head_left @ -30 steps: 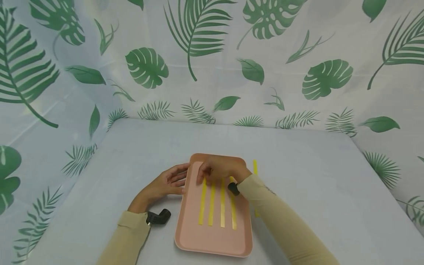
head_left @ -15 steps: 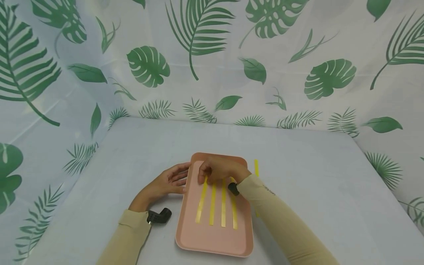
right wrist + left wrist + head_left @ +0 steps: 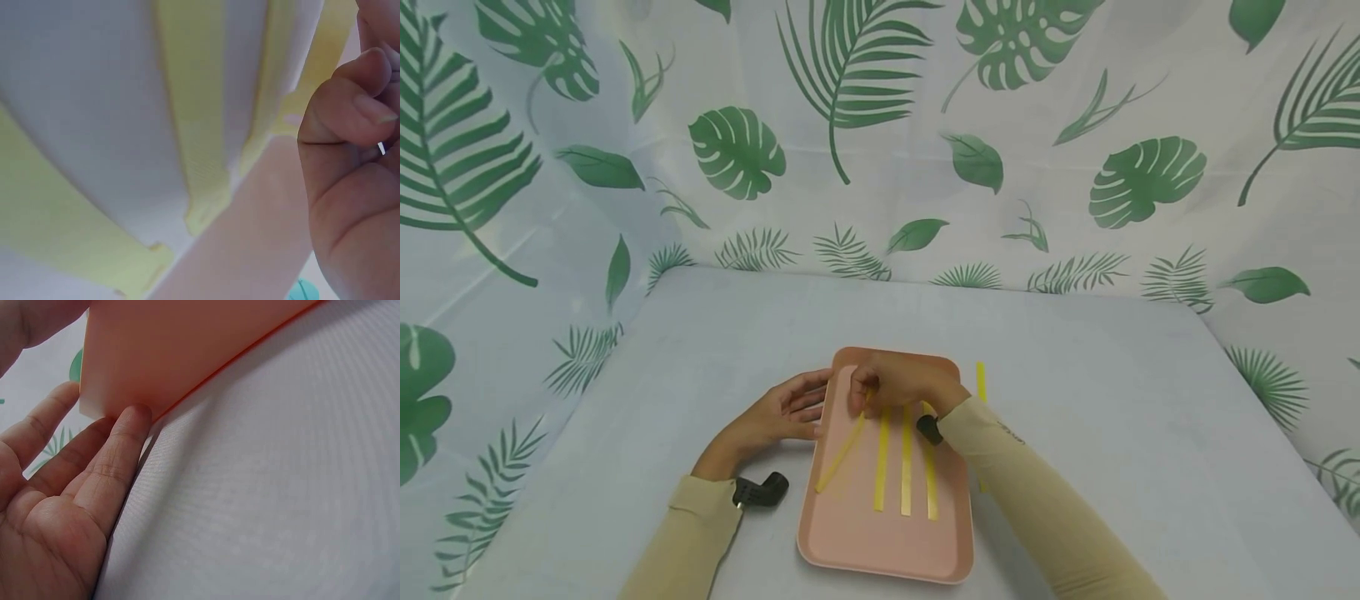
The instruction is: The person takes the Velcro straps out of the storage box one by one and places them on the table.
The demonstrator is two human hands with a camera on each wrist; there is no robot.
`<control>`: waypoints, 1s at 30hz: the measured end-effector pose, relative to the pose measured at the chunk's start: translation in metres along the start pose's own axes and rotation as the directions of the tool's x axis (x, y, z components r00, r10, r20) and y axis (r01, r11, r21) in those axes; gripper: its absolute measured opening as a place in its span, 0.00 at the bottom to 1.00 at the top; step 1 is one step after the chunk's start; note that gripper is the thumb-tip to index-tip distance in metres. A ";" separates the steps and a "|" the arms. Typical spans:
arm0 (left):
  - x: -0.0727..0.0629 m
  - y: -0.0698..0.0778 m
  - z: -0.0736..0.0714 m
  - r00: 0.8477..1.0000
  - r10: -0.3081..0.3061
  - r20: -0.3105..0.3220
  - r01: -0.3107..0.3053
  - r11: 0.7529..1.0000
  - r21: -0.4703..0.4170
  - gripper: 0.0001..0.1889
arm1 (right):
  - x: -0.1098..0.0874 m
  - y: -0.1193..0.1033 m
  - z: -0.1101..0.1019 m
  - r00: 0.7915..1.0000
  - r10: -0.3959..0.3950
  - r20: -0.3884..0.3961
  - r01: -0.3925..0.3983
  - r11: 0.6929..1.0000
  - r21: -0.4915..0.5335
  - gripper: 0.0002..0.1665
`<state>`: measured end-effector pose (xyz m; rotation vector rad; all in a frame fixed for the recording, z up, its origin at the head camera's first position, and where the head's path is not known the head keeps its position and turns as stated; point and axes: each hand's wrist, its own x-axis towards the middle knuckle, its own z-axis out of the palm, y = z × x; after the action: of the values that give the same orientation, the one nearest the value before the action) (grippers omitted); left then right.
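A pink tray (image 3: 883, 550) lies lengthwise on the table. My left hand (image 3: 763, 419) touches its left rim with extended fingers; in the left wrist view the fingertips (image 3: 134, 419) rest against the tray's outer wall (image 3: 156, 356). Over the tray's far half, my right hand (image 3: 901, 383) pinches the upper end of a narrow yellow strip (image 3: 841, 457), which slants down toward the left rim. Three more yellow strips (image 3: 906, 475) lie side by side in the tray, their far ends covered by the hand. The right wrist view shows strip ends (image 3: 203, 156) close up beside the curled fingers.
Another yellow strip (image 3: 981, 379) lies on the table right of the tray, partly covered by the right sleeve (image 3: 1030, 492). A pale cloth (image 3: 1112, 400) covers the table. Behind it hangs a leaf-print sheet (image 3: 895, 192). Each wrist wears a small black device (image 3: 762, 490).
The leftmost strip, earlier nearly parallel to the others, now slants, its near end swung left and its upper end in my right fingers. My left hand and the tray have stayed put.
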<state>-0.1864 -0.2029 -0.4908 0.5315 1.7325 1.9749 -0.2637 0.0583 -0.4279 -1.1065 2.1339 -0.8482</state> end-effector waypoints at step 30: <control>0.000 0.001 0.003 1.000 -0.011 0.000 0.011 1.000 -0.005 0.50 | -0.034 -0.021 -0.025 0.944 -0.218 -0.248 0.232 0.972 0.028 0.06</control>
<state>-0.1848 -0.2005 -0.4896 0.5193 1.7262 1.9715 -0.2555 0.0848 -0.3899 -1.2916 2.1891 -1.1976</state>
